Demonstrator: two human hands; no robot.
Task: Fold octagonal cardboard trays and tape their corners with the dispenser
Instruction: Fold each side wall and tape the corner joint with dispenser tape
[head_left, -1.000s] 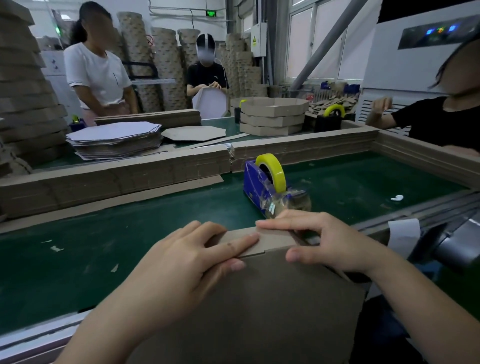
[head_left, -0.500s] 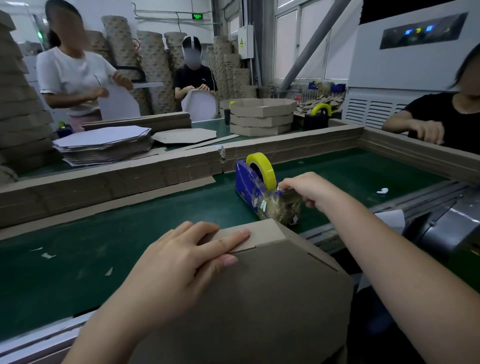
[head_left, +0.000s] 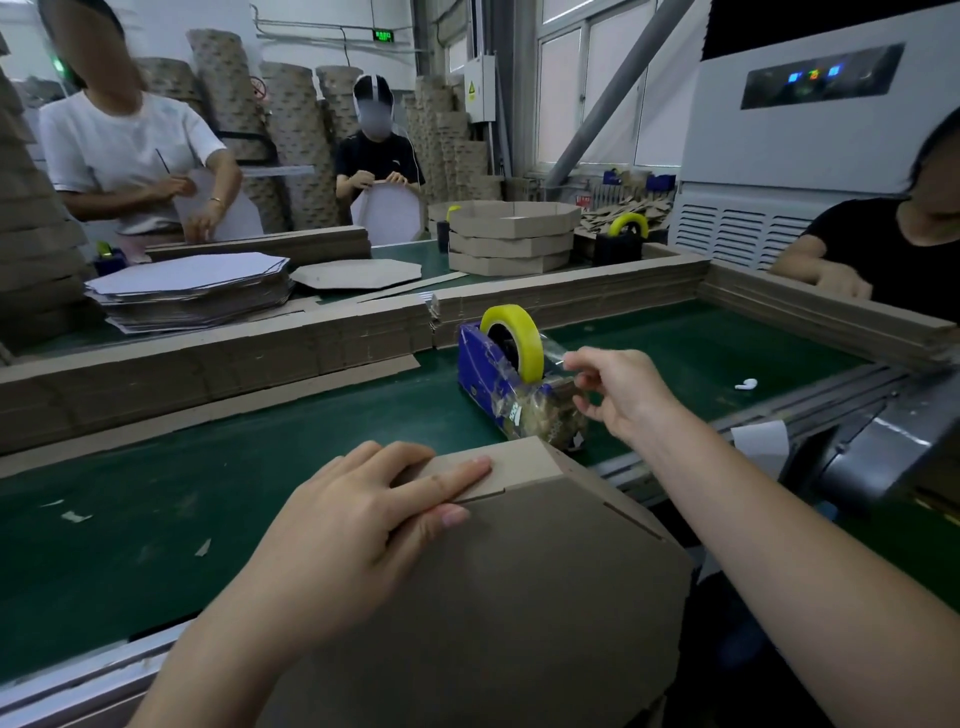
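Indoor factory hall. Green conveyor belt (head_left: 234, 493) runs across the foreground, with a metal side rail (head_left: 62, 699) at its near edge. Windows (head_left: 613, 88) upper right let in daylight, and a grey slanted pipe (head_left: 618, 98) crosses in front of them. White cabinet unit (head_left: 769, 171) at right has a blue-lit panel and louvred vents. Green lit sign (head_left: 383, 35) sits high at the back, with a pale electrical box (head_left: 480, 88) near it. Tall cardboard stacks (head_left: 291, 135) line the rear.

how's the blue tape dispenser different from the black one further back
The blue tape dispenser stands on the near green belt; the black tape dispenser sits beyond the cardboard wall, beside the stacked trays. The right hand pinches a tape strip running from the blue one; nobody touches the black one. Both carry a yellow roll.
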